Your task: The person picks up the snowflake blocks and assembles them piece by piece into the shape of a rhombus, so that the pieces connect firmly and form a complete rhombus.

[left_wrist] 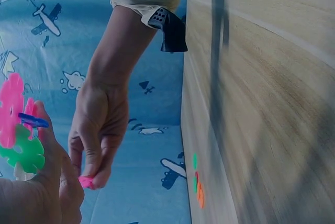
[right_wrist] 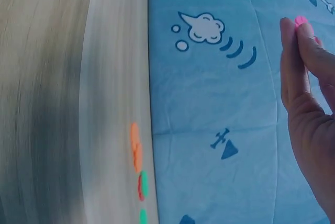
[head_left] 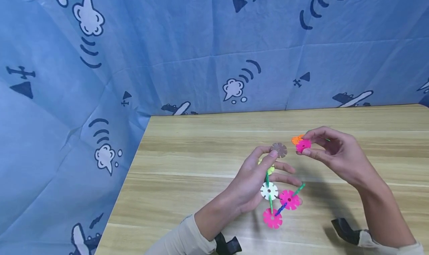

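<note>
Thumb and forefinger of my left hand (head_left: pixel 249 175) pinch a grey-brown notched plastic disc (head_left: pixel 280 150), part of a linked chain of such discs. Below it hang a yellow disc (head_left: pixel 270 170), a white disc (head_left: pixel 269 191) and two pink discs (head_left: pixel 289 199), joined by green and blue discs seen edge-on. Partly behind the fingers, a green disc (left_wrist: pixel 26 148) of the chain shows in the left wrist view. Just to the right, my right hand (head_left: pixel 342 154) pinches a single pink disc (head_left: pixel 303 146) between thumb and fingertips, apart from the chain.
Loose orange discs (right_wrist: pixel 135 148) lie toward the far side of the wooden table (head_left: pixel 184 154), with a green disc (right_wrist: pixel 144 183) and a red one beside them. A blue patterned cloth (head_left: pixel 167 42) hangs behind the table and along its left side.
</note>
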